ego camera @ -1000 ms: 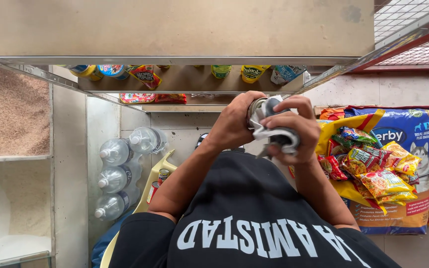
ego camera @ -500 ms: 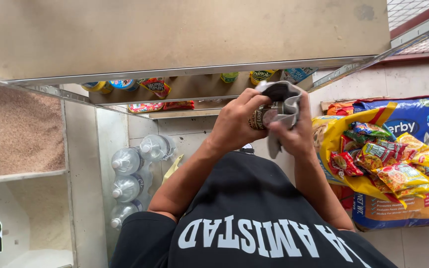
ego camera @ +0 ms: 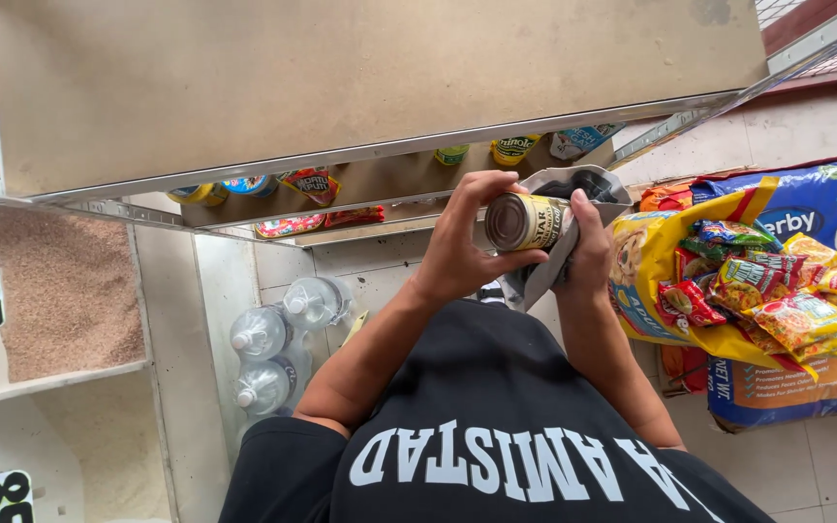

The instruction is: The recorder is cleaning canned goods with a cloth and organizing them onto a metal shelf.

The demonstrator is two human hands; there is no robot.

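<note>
At the far left a bin of brown grain [ego camera: 55,291] sits beside the clear water bottles [ego camera: 278,344] on the floor. Above them, a shelf [ego camera: 341,184] carries small snack packets. In the middle, the left hand [ego camera: 462,237] is closed around a gold tin can [ego camera: 527,221], held on its side just below the shelf edge. The right hand [ego camera: 588,242] presses a grey cloth [ego camera: 573,194] against the can, fingers wrapped around it. At the right, big pet food bags [ego camera: 806,213] lie under colourful snack packs [ego camera: 777,300].
</note>
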